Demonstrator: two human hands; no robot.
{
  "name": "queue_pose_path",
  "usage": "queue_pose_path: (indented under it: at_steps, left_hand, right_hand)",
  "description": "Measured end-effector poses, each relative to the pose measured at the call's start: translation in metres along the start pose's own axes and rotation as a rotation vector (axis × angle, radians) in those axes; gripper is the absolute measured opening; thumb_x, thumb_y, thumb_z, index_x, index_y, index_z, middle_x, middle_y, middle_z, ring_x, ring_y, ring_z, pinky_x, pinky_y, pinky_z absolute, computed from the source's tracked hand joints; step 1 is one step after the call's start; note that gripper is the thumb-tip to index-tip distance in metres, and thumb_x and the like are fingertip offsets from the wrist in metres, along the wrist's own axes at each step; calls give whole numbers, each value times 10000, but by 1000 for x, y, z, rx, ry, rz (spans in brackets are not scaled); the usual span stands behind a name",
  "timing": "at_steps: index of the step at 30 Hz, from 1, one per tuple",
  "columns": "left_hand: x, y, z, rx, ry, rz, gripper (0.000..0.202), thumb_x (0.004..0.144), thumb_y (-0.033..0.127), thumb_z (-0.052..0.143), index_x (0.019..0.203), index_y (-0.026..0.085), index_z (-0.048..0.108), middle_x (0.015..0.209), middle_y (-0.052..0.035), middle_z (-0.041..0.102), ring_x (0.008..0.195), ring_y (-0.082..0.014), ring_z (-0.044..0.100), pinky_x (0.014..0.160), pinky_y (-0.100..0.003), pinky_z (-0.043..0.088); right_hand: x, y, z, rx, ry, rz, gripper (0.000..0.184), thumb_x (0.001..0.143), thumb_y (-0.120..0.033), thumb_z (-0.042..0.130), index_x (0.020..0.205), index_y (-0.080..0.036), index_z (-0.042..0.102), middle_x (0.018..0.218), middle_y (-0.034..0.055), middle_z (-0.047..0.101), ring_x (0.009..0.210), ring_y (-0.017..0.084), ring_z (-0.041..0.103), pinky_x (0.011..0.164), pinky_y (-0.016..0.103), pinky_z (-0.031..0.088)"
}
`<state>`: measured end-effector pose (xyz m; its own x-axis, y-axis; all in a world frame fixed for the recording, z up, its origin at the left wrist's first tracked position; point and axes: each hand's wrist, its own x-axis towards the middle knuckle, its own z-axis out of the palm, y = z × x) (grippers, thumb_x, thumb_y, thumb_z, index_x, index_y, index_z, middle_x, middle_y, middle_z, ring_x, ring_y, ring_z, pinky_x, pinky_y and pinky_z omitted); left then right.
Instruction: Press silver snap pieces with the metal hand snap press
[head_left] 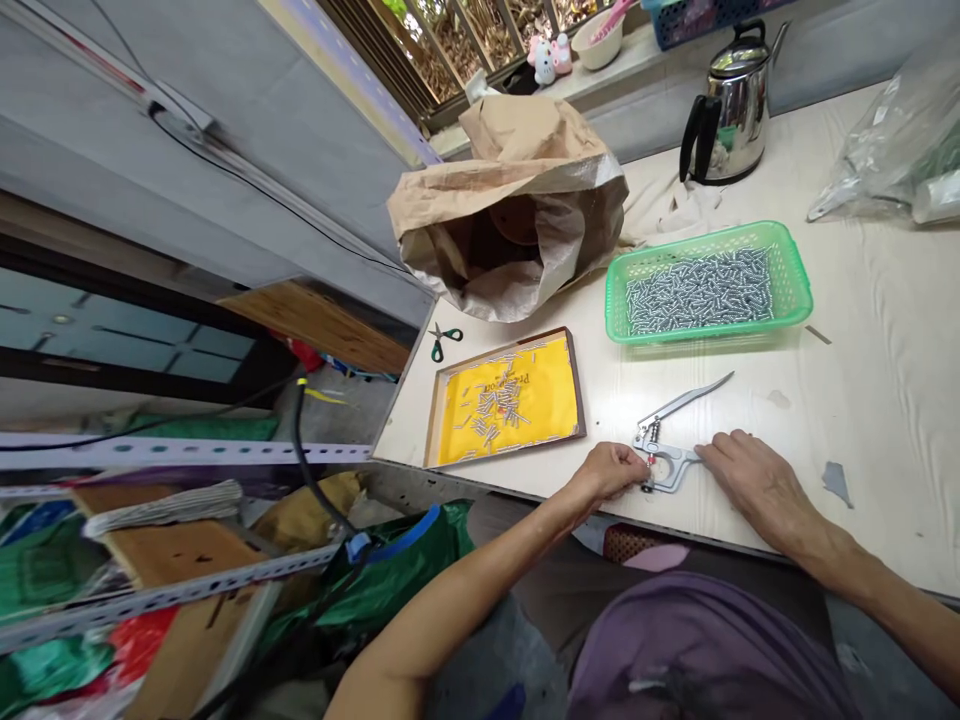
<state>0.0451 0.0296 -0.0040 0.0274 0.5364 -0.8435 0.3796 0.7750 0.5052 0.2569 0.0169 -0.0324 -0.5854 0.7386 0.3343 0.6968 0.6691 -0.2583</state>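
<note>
A small metal hand press tool with a long lever lies near the front edge of the pale table. My left hand is closed in a pinch at the tool's head, fingertips at its red part; what they hold is too small to make out. My right hand rests on the table with its fingers against the tool's base. A yellow-lined wooden tray with several small metal pieces sits to the left. A green plastic basket full of metal pieces stands behind.
A crumpled brown paper sack lies open at the back. Green-handled scissors lie by the table's left edge. A steel kettle and a clear plastic bag are at the back right. Metal racks and bags fill the floor at left.
</note>
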Motion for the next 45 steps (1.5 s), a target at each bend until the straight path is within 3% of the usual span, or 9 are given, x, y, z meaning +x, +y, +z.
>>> queue_pose_path:
  at_steps: [12,19,23,25,33,39,45]
  left_hand:
    - [8,7,-14,72,-175,-25,166,675,203,695,640,159,538,372,100,418,310,-34,287,354,-192,144]
    - [12,1,-16,68,-197,-47,222,664,277,762,674,142,586,394,96,445,308,-26,313,354,-173,176]
    - [11,1,-18,58,-238,-35,167,690,234,727,674,142,589,399,91,468,305,-27,327,353,-171,200]
    - [9,1,-19,54,-250,-28,159,687,224,727,678,138,594,409,89,480,310,-24,338,356,-167,208]
    - [9,-2,-19,42,-244,-12,159,702,237,727,695,137,604,420,91,491,305,-22,352,347,-158,212]
    - [12,-7,-16,35,-196,-28,174,710,248,744,686,135,614,422,93,483,316,-19,368,352,-143,248]
    - [6,-2,-12,-19,-197,-61,70,778,126,635,708,133,629,399,94,481,292,-20,339,341,-144,236]
  right_hand:
    - [-2,-2,0,16,-12,32,249,877,-3,409,847,-169,591,764,45,543,707,195,433,637,311,317]
    - [1,3,-1,25,-114,6,192,877,-73,466,923,-195,606,828,50,553,729,202,434,637,316,301]
    - [8,-2,5,17,-159,-75,493,817,-28,507,1251,-255,561,938,65,562,793,215,437,655,309,314]
    - [10,-7,9,39,-150,-105,604,783,28,491,1303,-274,541,944,68,558,803,211,436,664,302,329]
    - [9,-14,20,62,-100,-134,699,749,70,467,1336,-301,549,1024,90,575,883,229,454,719,316,382]
    - [7,-12,23,81,-105,-164,634,772,25,480,1320,-279,575,1086,115,584,937,243,480,763,350,405]
    - [6,-11,26,150,-154,-124,613,766,58,446,1235,-291,634,1148,110,593,998,238,515,803,359,436]
